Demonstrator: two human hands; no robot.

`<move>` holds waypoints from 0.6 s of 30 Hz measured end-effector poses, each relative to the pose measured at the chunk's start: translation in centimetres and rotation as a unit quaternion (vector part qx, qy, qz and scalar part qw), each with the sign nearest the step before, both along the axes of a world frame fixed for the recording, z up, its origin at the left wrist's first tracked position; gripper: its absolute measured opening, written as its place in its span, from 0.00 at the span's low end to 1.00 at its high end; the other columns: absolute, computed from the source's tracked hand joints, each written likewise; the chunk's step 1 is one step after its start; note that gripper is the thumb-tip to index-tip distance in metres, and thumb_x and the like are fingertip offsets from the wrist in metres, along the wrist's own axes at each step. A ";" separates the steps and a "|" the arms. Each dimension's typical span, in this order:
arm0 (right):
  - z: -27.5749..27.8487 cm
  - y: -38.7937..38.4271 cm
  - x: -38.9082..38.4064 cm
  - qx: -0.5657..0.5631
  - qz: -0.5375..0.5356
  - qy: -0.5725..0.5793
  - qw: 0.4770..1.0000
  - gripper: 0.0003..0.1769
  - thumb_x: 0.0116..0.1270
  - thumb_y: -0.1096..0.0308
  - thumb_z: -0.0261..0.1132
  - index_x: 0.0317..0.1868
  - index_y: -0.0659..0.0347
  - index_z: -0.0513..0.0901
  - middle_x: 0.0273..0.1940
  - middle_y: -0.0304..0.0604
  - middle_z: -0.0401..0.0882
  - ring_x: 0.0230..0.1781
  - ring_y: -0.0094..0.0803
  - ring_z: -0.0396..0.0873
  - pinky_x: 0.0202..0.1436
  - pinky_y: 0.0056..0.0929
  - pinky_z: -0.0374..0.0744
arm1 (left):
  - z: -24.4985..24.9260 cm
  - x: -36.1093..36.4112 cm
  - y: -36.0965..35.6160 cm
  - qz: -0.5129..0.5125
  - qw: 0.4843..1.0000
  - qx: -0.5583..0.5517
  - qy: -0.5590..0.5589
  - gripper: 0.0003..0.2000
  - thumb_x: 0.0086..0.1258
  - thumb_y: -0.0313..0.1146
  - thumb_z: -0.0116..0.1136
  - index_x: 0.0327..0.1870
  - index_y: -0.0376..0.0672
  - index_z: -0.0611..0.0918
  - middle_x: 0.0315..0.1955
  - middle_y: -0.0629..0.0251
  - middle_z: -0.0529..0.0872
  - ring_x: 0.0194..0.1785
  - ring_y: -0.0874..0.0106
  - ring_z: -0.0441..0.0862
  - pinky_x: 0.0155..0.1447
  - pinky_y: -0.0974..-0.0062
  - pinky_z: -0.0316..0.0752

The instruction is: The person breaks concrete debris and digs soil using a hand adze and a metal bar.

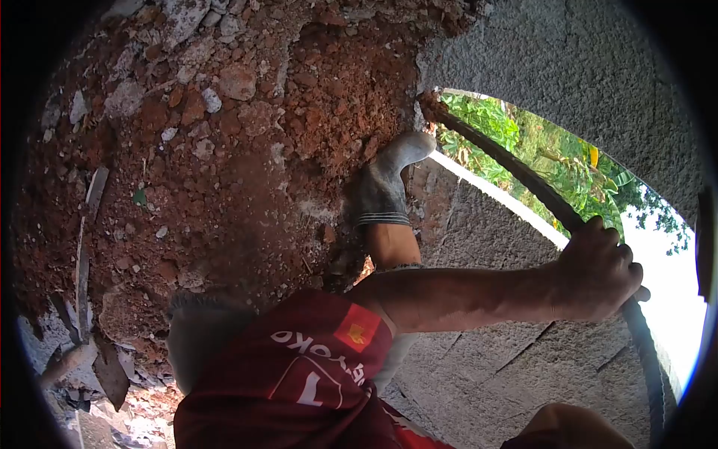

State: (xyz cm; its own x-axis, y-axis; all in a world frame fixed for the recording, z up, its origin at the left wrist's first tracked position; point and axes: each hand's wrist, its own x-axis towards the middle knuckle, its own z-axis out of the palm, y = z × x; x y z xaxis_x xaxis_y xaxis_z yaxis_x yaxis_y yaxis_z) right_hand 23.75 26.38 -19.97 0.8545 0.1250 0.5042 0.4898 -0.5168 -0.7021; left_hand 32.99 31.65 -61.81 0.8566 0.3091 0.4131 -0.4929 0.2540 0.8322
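My left hand (598,273) is closed around a long dark metal bar (523,168), its arm stretched across to the right from a dark red sleeve. The bar slants from upper left to lower right. Its far tip, caked with reddish soil, touches the edge of the broken earth (351,82) beside the rough grey wall. Below my left hand the bar runs on down to the bottom edge of the view. Part of my right arm (572,426) shows at the bottom right, but the hand itself is out of the picture.
A foot in a grey boot (385,183) stands near the bar's tip. Rough grey concrete (568,52) frames an opening with green plants (583,183) beyond. Loose stones lie over the red soil. At left are wood strips (82,262) and a tool with a flat metal blade (111,374).
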 end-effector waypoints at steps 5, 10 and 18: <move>-33.7 0.4 5.9 0.200 -0.011 0.071 0.977 0.32 0.76 0.41 0.42 0.14 0.49 0.64 0.10 0.30 0.57 0.10 0.22 0.55 0.21 0.26 0.57 | -24.1 1.7 0.5 -0.154 0.970 0.181 0.054 0.20 0.66 0.42 0.63 0.14 0.42 0.76 0.13 0.57 0.78 0.19 0.62 0.80 0.27 0.63 0.74; -34.8 5.8 -4.6 0.250 -0.151 0.126 0.948 0.37 0.72 0.33 0.41 0.14 0.52 0.66 0.12 0.34 0.62 0.18 0.29 0.65 0.42 0.40 0.69 | -25.6 -3.2 0.2 -0.018 0.985 0.160 0.063 0.17 0.59 0.30 0.66 0.13 0.45 0.70 0.13 0.62 0.74 0.21 0.62 0.73 0.33 0.63 0.65; -33.6 10.2 -16.7 0.059 -0.120 0.313 0.940 0.36 0.66 0.32 0.52 0.19 0.58 0.77 0.18 0.40 0.74 0.29 0.38 0.75 0.59 0.53 0.67 | -25.1 -7.2 4.3 -0.017 0.991 0.131 0.037 0.17 0.57 0.27 0.67 0.14 0.43 0.70 0.14 0.64 0.71 0.23 0.64 0.70 0.35 0.64 0.64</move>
